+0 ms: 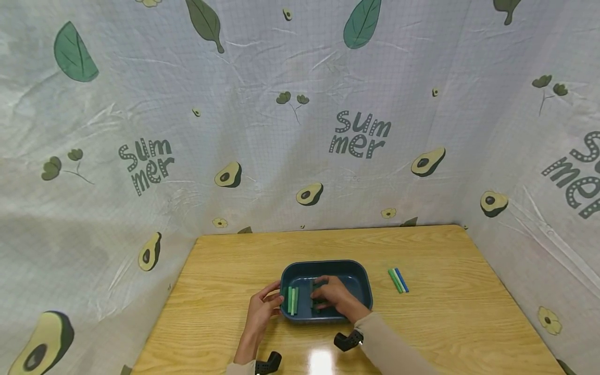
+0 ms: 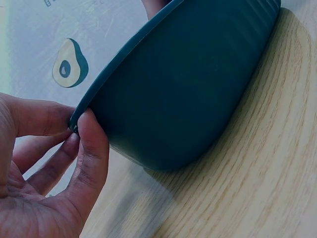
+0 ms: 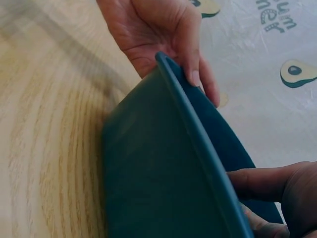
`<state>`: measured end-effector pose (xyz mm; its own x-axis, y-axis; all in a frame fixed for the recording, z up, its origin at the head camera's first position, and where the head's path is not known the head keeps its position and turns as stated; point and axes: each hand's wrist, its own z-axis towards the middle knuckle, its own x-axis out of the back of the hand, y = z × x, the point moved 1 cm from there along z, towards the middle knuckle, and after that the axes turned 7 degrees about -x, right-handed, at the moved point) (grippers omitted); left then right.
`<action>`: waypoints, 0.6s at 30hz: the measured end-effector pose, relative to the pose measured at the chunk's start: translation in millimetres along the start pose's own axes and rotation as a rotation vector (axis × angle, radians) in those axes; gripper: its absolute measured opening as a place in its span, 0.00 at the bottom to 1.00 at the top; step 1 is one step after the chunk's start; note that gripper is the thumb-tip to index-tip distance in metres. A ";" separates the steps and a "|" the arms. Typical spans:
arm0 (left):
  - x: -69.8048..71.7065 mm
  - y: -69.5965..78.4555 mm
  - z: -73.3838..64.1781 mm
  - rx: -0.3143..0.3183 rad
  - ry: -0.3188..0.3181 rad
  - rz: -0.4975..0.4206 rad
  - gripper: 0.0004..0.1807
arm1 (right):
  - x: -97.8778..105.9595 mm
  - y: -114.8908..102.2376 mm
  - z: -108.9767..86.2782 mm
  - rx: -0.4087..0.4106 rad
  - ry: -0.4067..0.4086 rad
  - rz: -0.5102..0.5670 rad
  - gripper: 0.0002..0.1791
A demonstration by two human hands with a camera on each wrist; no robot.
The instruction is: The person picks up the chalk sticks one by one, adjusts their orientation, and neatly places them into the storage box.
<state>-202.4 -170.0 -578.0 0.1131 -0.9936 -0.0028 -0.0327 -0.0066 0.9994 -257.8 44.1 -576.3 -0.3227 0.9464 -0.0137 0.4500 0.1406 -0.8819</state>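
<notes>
In the head view, a dark blue-green plastic tray [image 1: 323,319] stands on the table. My left hand [image 1: 263,307] holds its left side; the left wrist view shows thumb and fingers [image 2: 94,144] pinching the rim. Several slim green sticks [image 1: 292,301] lie side by side at the tray's left end. My right hand [image 1: 335,292] reaches down inside the tray, right of those sticks, fingers bent. Dark green sticks [image 1: 315,304] partly show below its fingers. Its fingertips are hidden by the tray wall in the right wrist view, so the contact there is unclear.
Right of the tray, a few sticks in green, white and blue [image 1: 398,280] lie together on the wooden table [image 1: 445,312]. A pale sheet [image 1: 262,130] printed with avocados and leaves hangs behind and at both sides.
</notes>
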 end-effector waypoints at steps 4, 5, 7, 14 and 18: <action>-0.5 0.6 0.0 -0.003 -0.001 -0.005 0.27 | -1.7 0.7 -0.3 -0.002 0.002 0.001 0.29; -0.5 0.5 -0.1 -0.003 -0.001 -0.005 0.27 | -1.9 0.8 -0.5 -0.001 0.002 0.001 0.29; -0.4 0.5 -0.2 -0.003 -0.001 -0.004 0.27 | -1.9 0.9 -1.0 0.002 0.001 0.000 0.29; 0.3 0.6 -0.4 -0.003 -0.001 -0.003 0.26 | 1.3 -0.2 -3.8 0.030 0.012 -0.026 0.27; 0.0 0.5 -0.6 -0.002 0.002 -0.007 0.26 | 3.5 -3.0 -6.8 0.053 0.029 -0.050 0.25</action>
<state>-201.8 -169.9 -577.4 0.1148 -0.9933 -0.0097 -0.0296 -0.0132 0.9995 -254.5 49.0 -570.5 -0.3191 0.9467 0.0436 0.3891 0.1728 -0.9049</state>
